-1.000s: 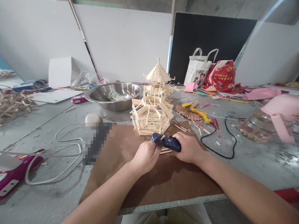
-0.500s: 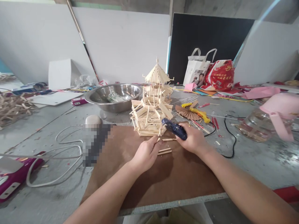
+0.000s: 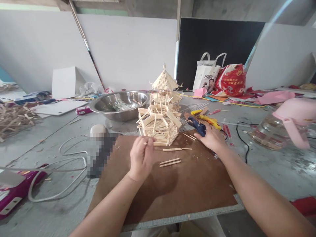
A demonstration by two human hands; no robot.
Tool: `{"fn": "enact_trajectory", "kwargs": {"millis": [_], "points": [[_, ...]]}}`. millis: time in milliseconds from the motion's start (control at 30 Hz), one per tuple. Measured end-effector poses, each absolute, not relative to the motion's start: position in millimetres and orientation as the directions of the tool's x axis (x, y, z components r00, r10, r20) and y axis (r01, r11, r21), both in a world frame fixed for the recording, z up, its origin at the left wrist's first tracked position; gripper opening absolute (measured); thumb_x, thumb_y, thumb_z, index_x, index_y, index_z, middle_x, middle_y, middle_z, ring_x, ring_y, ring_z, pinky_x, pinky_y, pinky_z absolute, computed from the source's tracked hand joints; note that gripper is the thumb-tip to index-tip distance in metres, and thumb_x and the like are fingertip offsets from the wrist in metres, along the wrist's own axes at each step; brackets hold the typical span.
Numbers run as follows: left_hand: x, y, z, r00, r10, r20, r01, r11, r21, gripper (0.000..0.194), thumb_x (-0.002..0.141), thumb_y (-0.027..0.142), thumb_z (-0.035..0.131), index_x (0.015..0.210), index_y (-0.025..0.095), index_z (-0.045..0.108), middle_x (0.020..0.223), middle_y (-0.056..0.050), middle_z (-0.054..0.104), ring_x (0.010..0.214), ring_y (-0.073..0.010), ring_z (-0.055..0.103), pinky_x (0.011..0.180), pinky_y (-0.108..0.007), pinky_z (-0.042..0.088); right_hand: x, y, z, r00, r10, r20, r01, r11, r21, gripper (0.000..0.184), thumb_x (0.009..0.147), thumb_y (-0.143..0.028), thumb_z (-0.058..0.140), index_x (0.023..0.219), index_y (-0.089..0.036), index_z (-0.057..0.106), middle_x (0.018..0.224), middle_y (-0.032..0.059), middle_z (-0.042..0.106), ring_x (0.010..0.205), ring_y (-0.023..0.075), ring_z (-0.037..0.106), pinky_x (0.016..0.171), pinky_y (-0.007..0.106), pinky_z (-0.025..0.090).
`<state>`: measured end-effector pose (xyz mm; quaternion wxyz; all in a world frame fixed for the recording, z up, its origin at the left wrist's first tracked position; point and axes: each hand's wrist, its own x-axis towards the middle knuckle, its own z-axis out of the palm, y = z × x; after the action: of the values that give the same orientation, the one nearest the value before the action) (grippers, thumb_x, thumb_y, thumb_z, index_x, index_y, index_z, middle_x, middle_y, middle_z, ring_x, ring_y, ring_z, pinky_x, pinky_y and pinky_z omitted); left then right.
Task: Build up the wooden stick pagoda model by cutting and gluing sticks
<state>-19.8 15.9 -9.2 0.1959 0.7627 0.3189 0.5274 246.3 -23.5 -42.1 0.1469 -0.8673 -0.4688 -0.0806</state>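
A pagoda model (image 3: 159,126) built of thin wooden sticks stands at the back of a brown board (image 3: 195,194). My left hand (image 3: 142,158) is closed in front of the model's left side, pinching a small wooden stick (image 3: 146,143) whose end just shows. Off to the right, my right hand (image 3: 212,137) grips dark blue cutters (image 3: 197,126), their jaws mostly hard to make out. Those cutters are beside a yellow-handled glue gun (image 3: 209,121). Short loose sticks (image 3: 170,162) lie on the board between my hands, with another pair end to end (image 3: 172,149) behind them.
A steel basin (image 3: 119,113) holding thin sticks is behind left. To the right are a pink-lidded jug (image 3: 274,130) and a black cord (image 3: 243,144). A pale cable (image 3: 84,158) loops at left near a purple power strip (image 3: 22,186). Bags (image 3: 230,80) stand at the back.
My right hand has carried the cutters right and back toward the glue gun. My left hand has drawn left, away from the loose sticks, still closed.
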Motion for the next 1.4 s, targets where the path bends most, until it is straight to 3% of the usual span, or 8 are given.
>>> {"fn": "enact_trajectory", "kwargs": {"millis": [133, 267, 400, 533, 767, 1000, 1233, 1400], "points": [[-23.8, 34.3, -4.2, -0.063, 0.796, 0.601, 0.261, -0.568, 0.780, 0.027, 0.082, 0.032, 0.036, 0.077, 0.016, 0.057, 0.089, -0.005, 0.054, 0.085, -0.0139, 0.050, 0.073, -0.024, 0.040, 246.6, -23.5, -45.4, 0.553, 0.803, 0.223, 0.833, -0.535, -0.138, 0.076, 0.069, -0.059, 0.042, 0.125, -0.010, 0.031, 0.115, 0.0222, 0.046, 0.102, 0.0361, 0.045, 0.077, 0.045, 0.035], [-25.2, 52.6, -10.5, -0.136, 0.903, 0.408, 0.166, -0.385, 0.908, 0.030, 0.078, 0.037, 0.040, 0.083, 0.016, 0.061, 0.095, -0.004, 0.057, 0.090, -0.0155, 0.050, 0.073, -0.024, 0.041, 246.5, -24.0, -46.7, 0.546, 0.822, 0.161, 0.838, -0.533, -0.121, 0.073, 0.069, -0.059, 0.040, 0.123, -0.010, 0.034, 0.117, 0.0236, 0.045, 0.105, 0.0380, 0.042, 0.078, 0.049, 0.034], [-24.9, 62.8, -16.0, -0.062, 0.981, 0.182, 0.048, -0.180, 0.983, 0.033, 0.073, 0.037, 0.046, 0.090, 0.015, 0.061, 0.092, -0.004, 0.060, 0.083, -0.0148, 0.053, 0.066, -0.023, 0.042, 246.3, -24.2, -48.1, 0.514, 0.851, 0.112, 0.857, -0.503, -0.109, 0.071, 0.070, -0.059, 0.038, 0.122, -0.011, 0.037, 0.120, 0.0234, 0.043, 0.109, 0.0388, 0.038, 0.079, 0.056, 0.030], [-24.1, 63.9, -14.6, 0.019, 0.995, 0.098, 0.014, -0.099, 0.995, 0.032, 0.070, 0.035, 0.049, 0.091, 0.014, 0.061, 0.087, -0.005, 0.064, 0.077, -0.0151, 0.057, 0.063, -0.024, 0.043, 242.1, -24.1, -47.6, 0.401, 0.894, 0.199, 0.915, -0.385, -0.118, 0.060, 0.076, -0.052, 0.035, 0.122, -0.013, 0.038, 0.127, 0.0190, 0.038, 0.115, 0.0341, 0.033, 0.086, 0.059, 0.022], [-24.7, 67.5, -22.5, 0.082, 0.977, 0.198, -0.011, -0.198, 0.980, 0.034, 0.070, 0.036, 0.051, 0.093, 0.012, 0.061, 0.084, -0.006, 0.065, 0.080, -0.0174, 0.059, 0.071, -0.027, 0.044, 219.4, -25.2, -48.6, 0.138, 0.940, 0.311, 0.975, -0.073, -0.211, 0.047, 0.079, -0.040, 0.038, 0.119, -0.016, 0.041, 0.124, 0.0130, 0.044, 0.117, 0.0248, 0.035, 0.094, 0.049, 0.022], [-24.3, 53.2, -25.2, 0.193, 0.906, 0.377, 0.340, -0.422, 0.840, 0.034, 0.077, 0.039, 0.043, 0.093, 0.017, 0.063, 0.090, -0.006, 0.062, 0.090, -0.0189, 0.054, 0.081, -0.030, 0.039, 205.6, -30.0, -43.2, 0.123, 0.963, 0.239, 0.950, -0.045, -0.309, 0.049, 0.079, -0.039, 0.039, 0.122, -0.015, 0.039, 0.127, 0.0133, 0.041, 0.118, 0.0249, 0.033, 0.096, 0.048, 0.021], [-18.4, 28.9, -18.3, 0.467, 0.779, 0.419, 0.389, -0.606, 0.693, 0.034, 0.082, 0.034, 0.037, 0.099, 0.017, 0.060, 0.092, -0.007, 0.060, 0.089, -0.0178, 0.054, 0.080, -0.029, 0.041, 206.0, -28.9, -44.1, 0.099, 0.972, 0.211, 0.935, -0.018, -0.355, 0.048, 0.079, -0.038, 0.040, 0.121, -0.016, 0.040, 0.127, 0.0120, 0.042, 0.118, 0.0249, 0.033, 0.096, 0.051, 0.018], [-18.9, 28.6, -19.6, 0.462, 0.769, 0.442, 0.432, -0.631, 0.645, 0.033, 0.082, 0.034, 0.036, 0.102, 0.018, 0.057, 0.087, -0.006, 0.062, 0.084, -0.0175, 0.056, 0.075, -0.028, 0.043, 207.5, -27.8, -42.4, 0.088, 0.962, 0.258, 0.942, 0.003, -0.334, 0.043, 0.078, -0.035, 0.042, 0.115, -0.015, 0.047, 0.119, 0.0110, 0.050, 0.111, 0.0237, 0.042, 0.093, 0.044, 0.027]]}}
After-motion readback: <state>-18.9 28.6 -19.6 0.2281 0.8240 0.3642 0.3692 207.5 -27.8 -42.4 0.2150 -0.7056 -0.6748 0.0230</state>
